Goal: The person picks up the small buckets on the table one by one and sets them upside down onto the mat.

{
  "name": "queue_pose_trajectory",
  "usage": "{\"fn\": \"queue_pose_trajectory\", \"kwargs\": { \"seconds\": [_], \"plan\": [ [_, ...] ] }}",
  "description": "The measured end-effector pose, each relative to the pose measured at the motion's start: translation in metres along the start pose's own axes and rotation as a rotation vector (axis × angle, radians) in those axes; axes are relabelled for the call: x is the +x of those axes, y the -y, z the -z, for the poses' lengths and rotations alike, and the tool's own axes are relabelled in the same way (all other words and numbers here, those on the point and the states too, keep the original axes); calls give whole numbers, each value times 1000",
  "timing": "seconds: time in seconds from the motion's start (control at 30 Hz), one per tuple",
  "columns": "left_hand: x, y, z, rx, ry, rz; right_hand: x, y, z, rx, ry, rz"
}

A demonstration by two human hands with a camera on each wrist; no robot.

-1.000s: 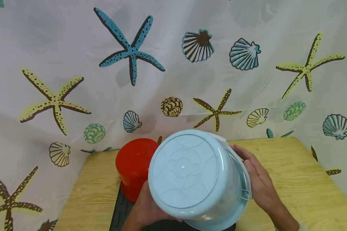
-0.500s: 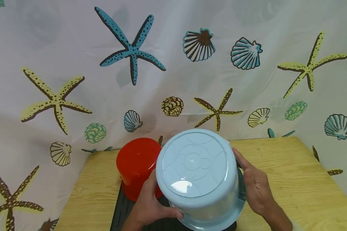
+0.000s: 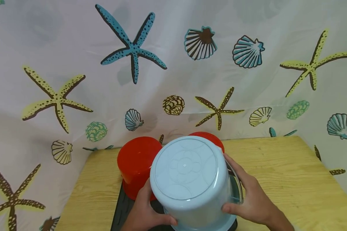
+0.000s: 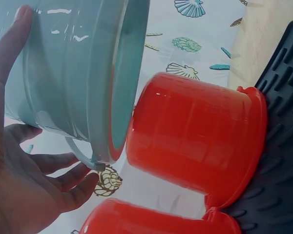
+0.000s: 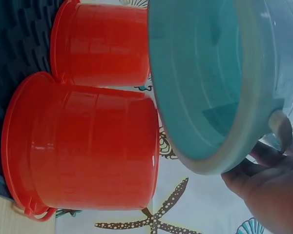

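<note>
A light blue bucket (image 3: pixel 185 173) is held upside down and tilted, its base facing the head camera. On its left side my left hand (image 3: pixel 146 208) grips it, thumb on the near wall; in the left wrist view the fingers lie by the rim and the handle (image 4: pixel 82 150). My right hand (image 3: pixel 253 200) holds the other side, thumb on the wall, fingers at the rim (image 5: pixel 205 163). One red bucket (image 3: pixel 137 158) stands inverted to the left. Behind the blue one, another red bucket (image 3: pixel 212 138) is mostly hidden in the head view.
Both red buckets stand side by side on a dark ridged mat (image 3: pixel 118 207). Under the mat is a wood-grain table (image 3: pixel 280 170). A white cloth (image 3: pixel 173 29) printed with starfish and shells hangs behind the table.
The blue bucket shifts right, then back left and lower, and its tilt changes. More of the rear red bucket shows. My right thumb has come round onto the bucket's near wall.
</note>
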State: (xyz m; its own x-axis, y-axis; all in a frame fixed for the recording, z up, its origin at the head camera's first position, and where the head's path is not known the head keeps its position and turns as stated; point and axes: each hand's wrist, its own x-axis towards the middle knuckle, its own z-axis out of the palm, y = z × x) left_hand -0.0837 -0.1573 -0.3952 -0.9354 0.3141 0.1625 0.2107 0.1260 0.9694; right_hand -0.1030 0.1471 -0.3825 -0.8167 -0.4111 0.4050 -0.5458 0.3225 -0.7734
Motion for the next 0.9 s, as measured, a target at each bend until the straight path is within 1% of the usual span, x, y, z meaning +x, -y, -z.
{"fn": "queue_pose_trajectory", "kwargs": {
  "seconds": [0.1, 0.17, 0.3, 0.43, 0.5, 0.57, 0.63, 0.7, 0.73, 0.8, 0.83, 0.9],
  "plan": [
    [-4, -2, 1, 31, -1, 2, -1, 4, -2, 59, 8, -13],
    [-8, -3, 3, 46, -4, 24, -2, 6, -4, 83, 17, -12],
    [-17, -7, 3, 100, -32, 79, -3, 10, -9, 107, 34, -7],
    [-25, -7, 5, 159, -60, 94, -3, 13, -15, 141, 51, -12],
    [-30, -6, 6, 185, -67, 86, -4, 14, -19, 150, 61, -15],
    [-34, -5, 8, 213, -90, 112, -5, 14, -21, 156, 77, -13],
    [-39, -4, 10, 252, -108, 114, -6, 15, -24, 185, 109, -49],
    [-44, -4, 12, 267, -115, 144, -7, 16, -26, 231, 147, -90],
    [-46, -3, 13, 275, -124, 150, -7, 17, -27, 257, 164, -128],
    [-49, 1, 16, 317, -134, 104, -8, 21, -30, 303, 191, -212],
    [-50, 5, 17, 344, -142, 66, -8, 22, -31, 321, 202, -244],
    [-52, 15, 19, 404, -166, -50, -9, 25, -33, 352, 213, -295]
  ]
}}
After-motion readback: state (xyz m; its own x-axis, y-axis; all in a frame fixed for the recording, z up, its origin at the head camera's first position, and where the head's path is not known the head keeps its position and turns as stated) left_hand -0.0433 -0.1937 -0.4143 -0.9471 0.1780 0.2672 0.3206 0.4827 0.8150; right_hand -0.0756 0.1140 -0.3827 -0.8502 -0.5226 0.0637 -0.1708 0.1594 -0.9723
